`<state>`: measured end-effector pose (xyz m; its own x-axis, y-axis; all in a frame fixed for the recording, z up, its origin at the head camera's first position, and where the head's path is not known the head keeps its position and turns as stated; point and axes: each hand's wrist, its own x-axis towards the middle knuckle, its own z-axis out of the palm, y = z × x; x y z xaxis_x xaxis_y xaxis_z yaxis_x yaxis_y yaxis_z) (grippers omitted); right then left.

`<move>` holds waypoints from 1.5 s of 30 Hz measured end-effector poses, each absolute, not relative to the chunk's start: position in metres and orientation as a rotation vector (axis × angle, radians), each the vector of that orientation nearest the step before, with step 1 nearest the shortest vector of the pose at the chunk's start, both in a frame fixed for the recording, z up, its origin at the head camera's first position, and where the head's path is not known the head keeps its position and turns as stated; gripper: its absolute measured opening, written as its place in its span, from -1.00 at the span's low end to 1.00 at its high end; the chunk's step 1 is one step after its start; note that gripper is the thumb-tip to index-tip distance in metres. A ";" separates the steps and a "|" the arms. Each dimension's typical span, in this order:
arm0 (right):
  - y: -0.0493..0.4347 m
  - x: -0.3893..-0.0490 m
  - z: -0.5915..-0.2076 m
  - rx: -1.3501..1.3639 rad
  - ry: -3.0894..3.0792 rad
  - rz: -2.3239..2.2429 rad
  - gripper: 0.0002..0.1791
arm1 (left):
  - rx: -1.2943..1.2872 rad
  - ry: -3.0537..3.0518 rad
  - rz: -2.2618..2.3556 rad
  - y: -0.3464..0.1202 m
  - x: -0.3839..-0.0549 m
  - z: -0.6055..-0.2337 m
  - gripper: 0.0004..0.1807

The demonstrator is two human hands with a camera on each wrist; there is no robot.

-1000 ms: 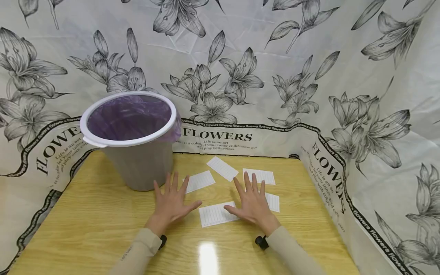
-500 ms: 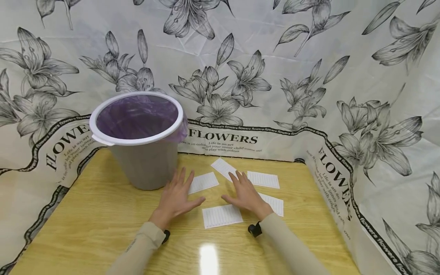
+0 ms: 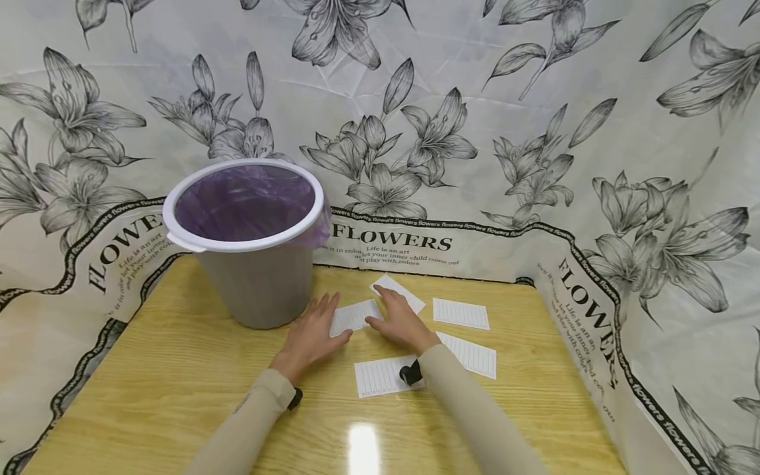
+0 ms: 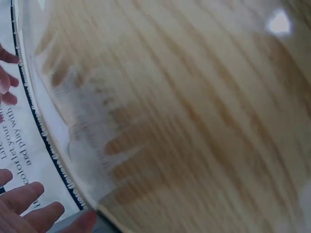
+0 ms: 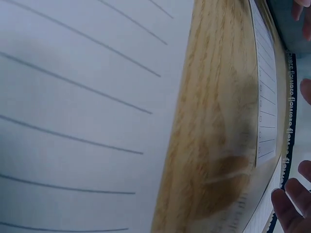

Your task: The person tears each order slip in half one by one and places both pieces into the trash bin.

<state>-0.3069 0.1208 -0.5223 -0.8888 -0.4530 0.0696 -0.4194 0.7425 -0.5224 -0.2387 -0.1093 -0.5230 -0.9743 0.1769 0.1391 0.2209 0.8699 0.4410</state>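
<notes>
Plainly, a white fabric backdrop printed with black lilies [image 3: 285,99] stands behind and on both sides, and before it spreads a light wooden desk [image 3: 148,396] with a yellowish grain. On the desk's far left rises a tall grey plastic bin with a white rim [image 3: 261,290], lined with a thin purple plastic bag [image 3: 246,201]; its floor is out of sight, so whether anything lies inside cannot be told. Two bare hands come in from the near side with fingers spread and clamped on nothing: the left hand [image 3: 311,336] just beside the bin's base, the right hand [image 3: 400,321] reaching inward from the right. Between them lies a white ruled paper card [image 3: 353,318]; whether fingertips press on it cannot be told. Four similar cards lie flat around it, one at the far middle [image 3: 405,294] partly under the right hand, one at the far right [image 3: 461,313], one at the right [image 3: 469,356], and one at the near middle [image 3: 377,379]. Judging by this, work seems barely begun: all five lie loose and apart, none stacked or lifted. Room is tight between the left card and the bin and slim at the far edge; a strip of bare wood borders the right side, and the widest space runs along the near left.
</notes>
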 end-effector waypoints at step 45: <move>0.091 -0.328 -0.533 -0.853 2.729 -0.886 -0.35 | -0.017 -2.957 -0.901 -0.085 -0.260 -0.540 -0.23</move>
